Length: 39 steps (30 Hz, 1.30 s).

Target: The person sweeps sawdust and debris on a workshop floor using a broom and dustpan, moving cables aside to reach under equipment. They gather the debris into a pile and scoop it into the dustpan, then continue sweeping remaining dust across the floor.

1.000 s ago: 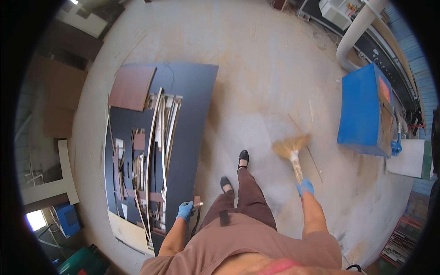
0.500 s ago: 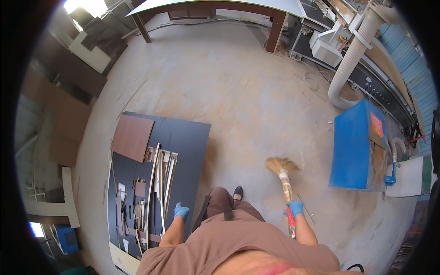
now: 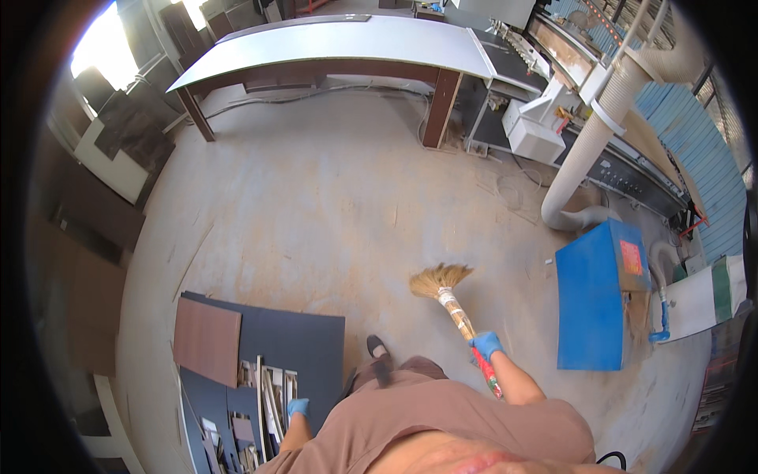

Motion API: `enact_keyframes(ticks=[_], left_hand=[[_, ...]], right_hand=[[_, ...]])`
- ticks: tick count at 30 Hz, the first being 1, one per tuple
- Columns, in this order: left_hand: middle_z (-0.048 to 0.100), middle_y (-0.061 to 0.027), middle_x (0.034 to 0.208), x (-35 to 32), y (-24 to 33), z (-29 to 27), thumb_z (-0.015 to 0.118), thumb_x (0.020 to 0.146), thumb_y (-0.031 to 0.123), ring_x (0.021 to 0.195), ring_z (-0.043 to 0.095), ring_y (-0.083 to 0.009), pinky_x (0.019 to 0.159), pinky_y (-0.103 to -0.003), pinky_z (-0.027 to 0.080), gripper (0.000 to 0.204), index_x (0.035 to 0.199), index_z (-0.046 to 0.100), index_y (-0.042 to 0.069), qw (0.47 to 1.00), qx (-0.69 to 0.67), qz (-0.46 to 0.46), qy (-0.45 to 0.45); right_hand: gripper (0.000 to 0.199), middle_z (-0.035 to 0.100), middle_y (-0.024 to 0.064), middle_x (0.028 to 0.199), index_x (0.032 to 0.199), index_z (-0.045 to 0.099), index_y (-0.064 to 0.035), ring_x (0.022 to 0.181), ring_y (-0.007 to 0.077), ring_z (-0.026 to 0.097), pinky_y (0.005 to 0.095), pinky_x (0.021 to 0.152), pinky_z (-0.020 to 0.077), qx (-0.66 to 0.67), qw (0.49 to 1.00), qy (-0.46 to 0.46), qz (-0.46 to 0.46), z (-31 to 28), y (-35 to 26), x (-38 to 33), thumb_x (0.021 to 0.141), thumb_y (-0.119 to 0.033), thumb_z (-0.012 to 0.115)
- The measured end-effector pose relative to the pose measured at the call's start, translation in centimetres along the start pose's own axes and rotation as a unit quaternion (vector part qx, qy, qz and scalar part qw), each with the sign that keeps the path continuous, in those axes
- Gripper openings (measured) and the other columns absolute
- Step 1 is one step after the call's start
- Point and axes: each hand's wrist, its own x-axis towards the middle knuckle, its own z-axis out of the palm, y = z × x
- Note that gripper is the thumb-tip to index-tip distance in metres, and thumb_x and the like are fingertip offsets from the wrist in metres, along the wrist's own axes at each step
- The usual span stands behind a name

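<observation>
My right hand [image 3: 487,345], in a blue glove, is closed round the red handle of a straw broom [image 3: 460,318]. The broom's straw head points away from me and left, over the dusty floor [image 3: 347,205]. My left hand [image 3: 298,408], also blue-gloved, hangs beside a dark board [image 3: 316,347] at lower left. Its fingers are too small and partly hidden to make out. On that board lie a brown panel [image 3: 207,340] and several narrow offcut strips [image 3: 272,395].
A white-topped table [image 3: 339,43] with brown legs stands far ahead. To the right are a blue box-shaped unit [image 3: 588,300], a thick pale hose [image 3: 584,166] and a long machine [image 3: 632,178]. Dark panels [image 3: 103,197] lean along the left side. Cables lie on the floor below the table.
The view has tilted up and shows more of the table. The broom has swung left and now leans more to the left. My right hand still grips it; my foot has stepped forward.
</observation>
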Motion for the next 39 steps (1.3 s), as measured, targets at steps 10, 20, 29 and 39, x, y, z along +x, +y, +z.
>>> enact_keyframes(ticks=[10,20,29,39], left_hand=[[0.067,-0.0075,0.074,12.8,11.2,-45.9,0.068,0.084,0.027,0.068,0.056,-0.0158,0.071,-0.035,0.047,0.028,0.073,0.074,0.001,0.783,-0.584,0.038,0.211],[0.073,-0.0224,0.094,27.3,-0.7,-51.8,0.062,0.081,0.033,0.093,0.070,-0.0358,0.079,-0.045,0.052,0.034,0.084,0.075,0.002,0.972,-0.048,0.082,0.214],[0.069,-0.0204,0.117,32.2,-9.7,-52.8,0.057,0.088,0.041,0.112,0.064,-0.0366,0.094,-0.045,0.050,0.044,0.107,0.071,0.005,0.900,-0.396,-0.173,0.047],[0.058,-0.0086,0.079,52.8,-26.8,-84.9,0.060,0.088,0.036,0.071,0.052,-0.0252,0.063,-0.040,0.042,0.026,0.086,0.062,0.011,0.638,-0.746,-0.174,0.076]], right_hand=[[0.025,0.062,0.0224,0.065,0.094,0.063,0.0139,0.045,0.0382,0.063,0.0492,0.038,0.0507,0.147,0.982,0.041,0.111,2.5,-18.9,11.3,0.082,-0.007,0.071],[0.035,0.064,0.0292,0.081,0.110,0.059,0.0124,0.058,0.0437,0.067,0.0530,0.042,0.0544,0.172,0.978,-0.040,0.114,7.8,-50.0,29.2,0.086,-0.011,0.068],[0.039,0.066,0.0287,0.097,0.120,0.055,0.0071,0.067,0.0427,0.071,0.0489,0.045,0.0576,0.121,0.983,-0.094,0.099,18.7,-76.2,37.9,0.091,-0.017,0.065],[0.039,0.066,0.0313,0.092,0.119,0.055,0.0102,0.062,0.0447,0.069,0.0511,0.045,0.0554,0.155,0.974,-0.097,0.131,34.6,-96.1,42.5,0.089,-0.013,0.065]])
